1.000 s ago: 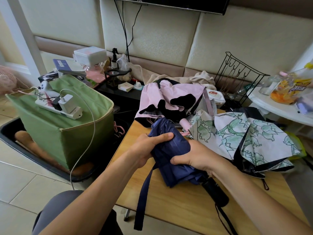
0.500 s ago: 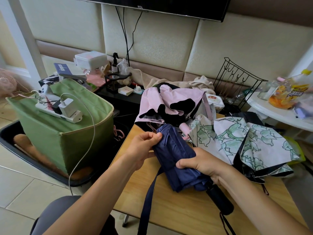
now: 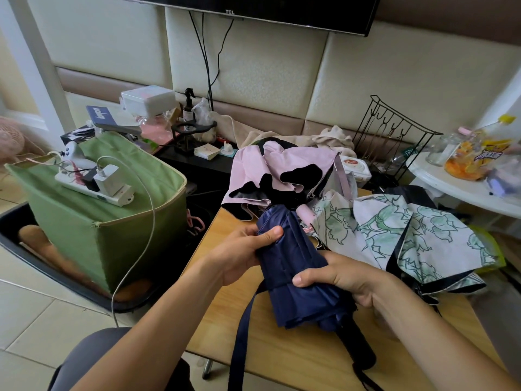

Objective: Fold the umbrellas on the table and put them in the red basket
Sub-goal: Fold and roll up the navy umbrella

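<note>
Gripping the navy umbrella over the tabletop's left edge, left hand near its tip, right hand mid-canopy, the loose pleats may spring open and its dangling strap snag.

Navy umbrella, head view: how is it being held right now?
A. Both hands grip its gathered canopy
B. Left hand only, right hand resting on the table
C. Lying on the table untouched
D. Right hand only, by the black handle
A. The left hand and right hand both curl round the navy umbrella, thumbs on its folded canopy, while its black handle sticks out free below.
</note>
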